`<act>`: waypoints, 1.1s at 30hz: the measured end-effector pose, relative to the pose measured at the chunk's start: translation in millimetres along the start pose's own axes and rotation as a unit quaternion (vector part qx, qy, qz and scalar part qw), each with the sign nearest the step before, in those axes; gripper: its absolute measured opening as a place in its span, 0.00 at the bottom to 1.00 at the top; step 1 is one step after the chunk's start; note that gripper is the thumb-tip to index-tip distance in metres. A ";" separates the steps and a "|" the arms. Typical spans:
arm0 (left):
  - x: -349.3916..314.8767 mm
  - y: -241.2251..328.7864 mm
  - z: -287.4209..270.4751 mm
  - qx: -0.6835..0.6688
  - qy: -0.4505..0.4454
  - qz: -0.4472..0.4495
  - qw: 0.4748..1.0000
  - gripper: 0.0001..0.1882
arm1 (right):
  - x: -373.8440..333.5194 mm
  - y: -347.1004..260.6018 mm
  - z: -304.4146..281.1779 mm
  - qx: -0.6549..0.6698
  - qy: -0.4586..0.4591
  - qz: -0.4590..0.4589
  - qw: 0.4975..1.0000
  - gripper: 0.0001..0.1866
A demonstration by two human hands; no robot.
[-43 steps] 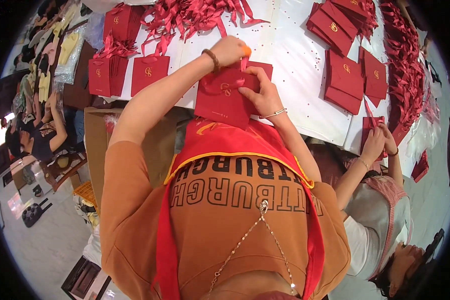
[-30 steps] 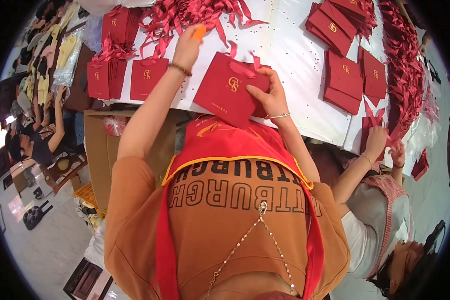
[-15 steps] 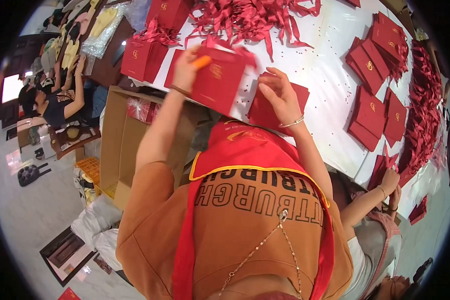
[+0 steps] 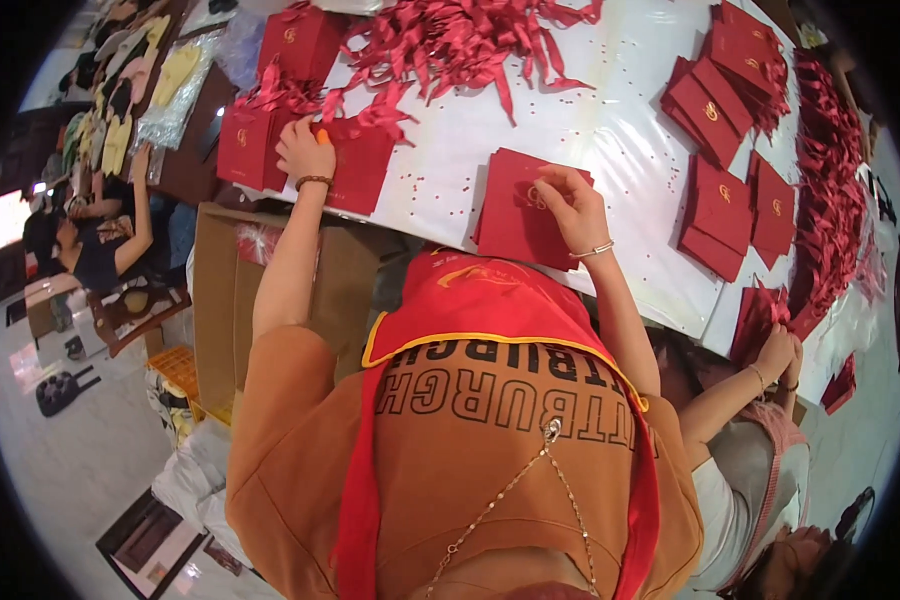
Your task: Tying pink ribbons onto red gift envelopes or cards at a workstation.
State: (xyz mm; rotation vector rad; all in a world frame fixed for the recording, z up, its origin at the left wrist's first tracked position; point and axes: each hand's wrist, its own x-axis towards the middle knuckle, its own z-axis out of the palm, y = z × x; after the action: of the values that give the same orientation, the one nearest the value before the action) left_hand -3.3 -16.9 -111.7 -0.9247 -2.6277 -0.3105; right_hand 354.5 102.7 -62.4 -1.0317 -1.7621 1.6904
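Just beyond the red cloth apron with yellow trim (image 4: 500, 285), the bare right hand (image 4: 573, 212) bends over a stack of flat, squarish red paper bags (image 4: 515, 225) on the white-covered surface (image 4: 640, 230), the stack's far end leaning slightly right; I cannot tell whether its grip pinches. A little farther left, the left hand (image 4: 308, 152) covers the left side of a red paper bag (image 4: 365, 168), ribboned end pointing away, long axis unclear, grip possibly resting or clamped, I cannot tell. Beyond lies a tangled pile of glossy red ribbons (image 4: 450, 50).

Bright light covers the white tabletop (image 4: 580, 130), while fisheye distortion curves outlines toward dark corners.
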 end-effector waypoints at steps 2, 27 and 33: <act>11.6 27.0 -12.5 -0.112 0.082 0.132 0.981 0.13 | -0.8 4.8 -4.5 -0.017 0.022 -0.007 1.000 0.12; -30.6 120.0 -127.5 -0.539 -0.504 0.340 0.584 0.05 | 27.3 17.0 -18.9 -0.294 0.089 -0.250 0.918 0.07; -17.9 117.7 -116.4 -0.808 -0.485 0.032 0.332 0.08 | 31.3 30.7 -10.1 -0.392 0.007 -0.224 0.892 0.14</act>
State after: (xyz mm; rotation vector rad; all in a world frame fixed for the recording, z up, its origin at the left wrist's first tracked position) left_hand 112.8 26.7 -0.7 -1.9625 -1.7456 -3.7290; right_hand 349.5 132.0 -96.2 -0.8123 -2.5019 0.6714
